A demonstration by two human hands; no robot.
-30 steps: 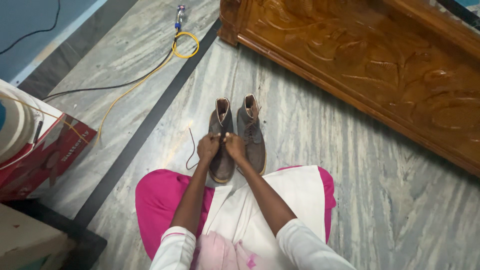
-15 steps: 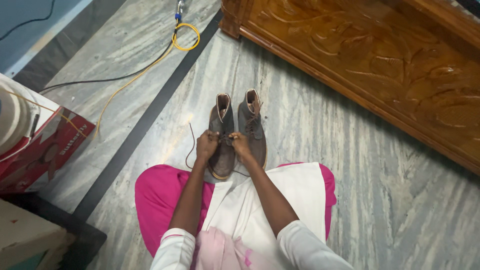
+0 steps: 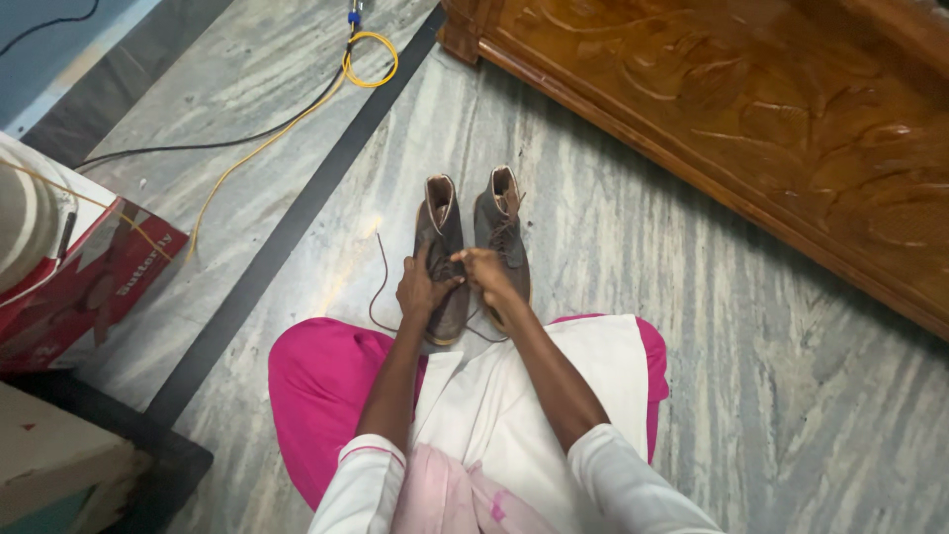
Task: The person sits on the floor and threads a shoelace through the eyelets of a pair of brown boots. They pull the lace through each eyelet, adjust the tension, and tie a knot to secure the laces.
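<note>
Two brown ankle boots stand side by side on the marble floor in front of me, toes toward me. My left hand (image 3: 421,287) rests on the front of the left boot (image 3: 441,222) and pinches its dark shoelace (image 3: 380,282), whose loose end trails off to the left. My right hand (image 3: 487,274) grips the lace at the same boot's lacing, between the two boots. The right boot (image 3: 502,222) stands untouched beside it. My knees in pink cloth (image 3: 316,386) and a white garment lie just below the boots.
A carved wooden bed frame (image 3: 751,109) runs across the upper right. A red cardboard box (image 3: 94,282) sits at the left edge. A yellow and a black cable (image 3: 267,143) cross the floor at upper left. A dark mat (image 3: 168,465) lies at lower left.
Both hands have stayed on the left boot's lace; the left hand has slid lower over the boot front and the right hand has drawn the lace to the right. The view shifted slightly.
</note>
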